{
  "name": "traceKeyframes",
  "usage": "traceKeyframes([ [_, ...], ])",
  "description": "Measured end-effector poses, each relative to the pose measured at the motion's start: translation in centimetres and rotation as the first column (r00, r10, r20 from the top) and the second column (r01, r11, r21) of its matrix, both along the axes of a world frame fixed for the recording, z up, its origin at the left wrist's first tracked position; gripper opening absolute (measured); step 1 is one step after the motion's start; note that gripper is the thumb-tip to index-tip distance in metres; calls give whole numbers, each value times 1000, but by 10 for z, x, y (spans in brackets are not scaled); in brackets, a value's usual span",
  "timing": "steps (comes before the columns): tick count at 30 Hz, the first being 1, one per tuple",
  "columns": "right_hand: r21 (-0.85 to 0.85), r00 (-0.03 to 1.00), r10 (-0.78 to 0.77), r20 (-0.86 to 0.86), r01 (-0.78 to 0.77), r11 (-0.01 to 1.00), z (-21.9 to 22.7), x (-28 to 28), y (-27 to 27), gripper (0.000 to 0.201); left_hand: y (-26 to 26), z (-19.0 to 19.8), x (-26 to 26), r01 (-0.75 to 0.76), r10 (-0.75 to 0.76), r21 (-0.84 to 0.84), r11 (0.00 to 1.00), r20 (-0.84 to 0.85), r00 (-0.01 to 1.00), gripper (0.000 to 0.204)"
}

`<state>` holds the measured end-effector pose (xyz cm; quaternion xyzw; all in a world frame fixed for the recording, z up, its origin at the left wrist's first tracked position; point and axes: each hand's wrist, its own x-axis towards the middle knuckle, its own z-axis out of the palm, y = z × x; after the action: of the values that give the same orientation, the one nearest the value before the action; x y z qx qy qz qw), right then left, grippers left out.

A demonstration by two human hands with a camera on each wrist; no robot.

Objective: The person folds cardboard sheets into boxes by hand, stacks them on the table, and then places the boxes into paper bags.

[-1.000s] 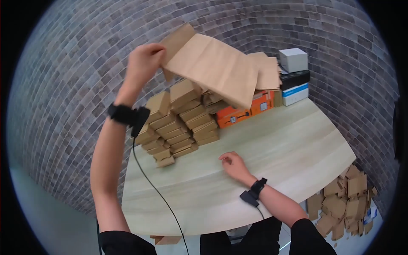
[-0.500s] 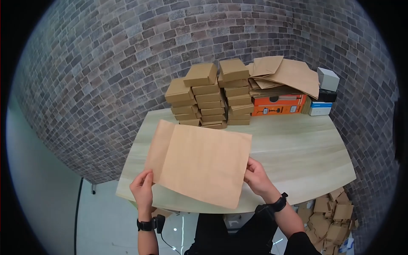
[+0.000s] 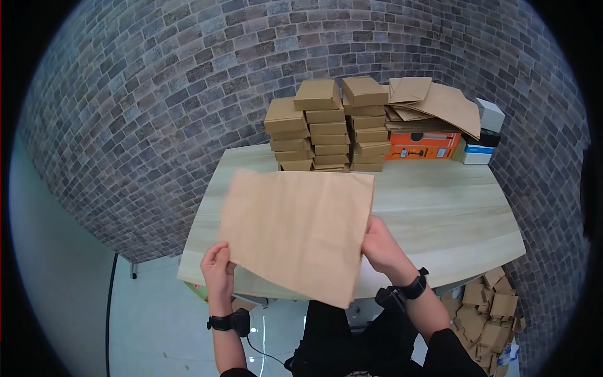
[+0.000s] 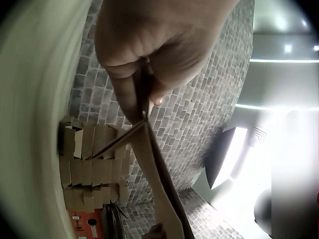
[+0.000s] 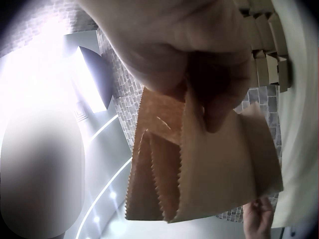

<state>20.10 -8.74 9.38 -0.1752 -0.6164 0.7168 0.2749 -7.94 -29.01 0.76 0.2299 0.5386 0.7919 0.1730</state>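
Note:
A brown paper bag (image 3: 295,232) is held up over the near part of the table by both hands. The left hand (image 3: 218,270) pinches its lower left edge between thumb and fingers; the left wrist view shows this hand (image 4: 154,55) from close by. At the bag's right edge, the right hand (image 3: 384,248) grips the paper. In the right wrist view the bag (image 5: 214,164) has a zigzag-cut mouth, parted a little, with folded side panels, and the right hand (image 5: 199,64) has its fingers curled round one layer.
Stacked cardboard boxes (image 3: 323,132) stand at the back of the table (image 3: 440,207). Right of them, flat paper bags (image 3: 446,107) lie on an orange box (image 3: 421,151), beside small white and black boxes. Cardboard pieces (image 3: 487,320) are heaped on the floor at right.
The bag came down from above the stacks to the near side of the table. The right hand rose from the tabletop and took hold of it. Lately the bag's folded left end has turned.

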Motion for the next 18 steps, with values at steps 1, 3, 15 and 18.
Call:
traceKeyframes([
  [1,68,999,-44,23,42,997,-2,-9,1,22,0,1,-2,43,-45,-94,995,-21,999,22],
  [3,135,996,-89,25,85,987,3,-24,-9,22,-4,12,0,-188,179,-67,980,-129,975,20],
  [15,894,949,-179,-261,308,327,23,-121,-153,46,-82,94,63,-288,139,-248,925,-485,863,14],
  [18,915,962,-137,-235,267,303,-7,-114,-181,57,-98,37,46,-234,162,-437,869,-195,967,19],
])
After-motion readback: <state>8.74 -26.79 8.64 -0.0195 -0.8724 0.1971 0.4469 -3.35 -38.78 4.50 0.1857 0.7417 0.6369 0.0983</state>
